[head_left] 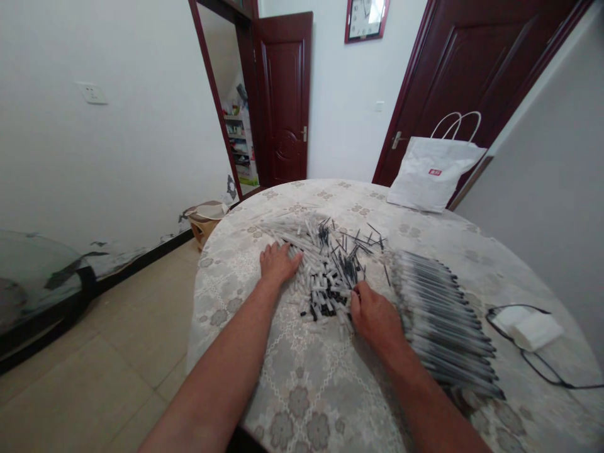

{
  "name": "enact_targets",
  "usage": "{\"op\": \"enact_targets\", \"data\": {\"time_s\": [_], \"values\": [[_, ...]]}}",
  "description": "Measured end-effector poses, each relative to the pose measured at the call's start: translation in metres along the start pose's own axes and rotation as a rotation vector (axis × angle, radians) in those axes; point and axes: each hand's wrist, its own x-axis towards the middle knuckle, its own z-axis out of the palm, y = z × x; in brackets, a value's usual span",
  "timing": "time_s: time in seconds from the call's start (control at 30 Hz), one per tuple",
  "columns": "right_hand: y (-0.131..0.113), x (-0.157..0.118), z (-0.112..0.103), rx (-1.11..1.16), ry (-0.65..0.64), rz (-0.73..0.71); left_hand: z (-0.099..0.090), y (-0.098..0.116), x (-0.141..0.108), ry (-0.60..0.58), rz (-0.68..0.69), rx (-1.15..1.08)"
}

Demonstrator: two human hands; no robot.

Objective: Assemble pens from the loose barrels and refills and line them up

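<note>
Translucent white slender plastic tubes (pixel 306 242) heaped toward far left edge of round table in grey-and-white floral cloth (pixel 297 384). Left hand (pixel 278 264) at heap's left side, fingers parted, tubes just beside thumb; any grip, cannot tell. Short white and black plastic pieces (pixel 325 290) piled between hands. Right hand (pixel 376 313) at pile's right, thumb and forefinger drawn together; cannot tell what they hold. Thin black rods (pixel 348 267) just beyond its fingertips. Long grey-and-black sticks (pixel 446 314) rowed toward right edge.
</note>
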Motion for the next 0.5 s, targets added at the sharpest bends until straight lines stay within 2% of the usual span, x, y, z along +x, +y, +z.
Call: {"op": "enact_targets", "data": {"time_s": [0.17,0.5], "values": [[-0.003,0.0,-0.001,0.013,-0.023,0.002,0.002,0.003,-0.008,0.017,0.085,-0.002],[-0.005,-0.002,0.002,0.038,-0.025,-0.031,0.002,0.033,-0.057,0.019,0.181,-0.143]]}}
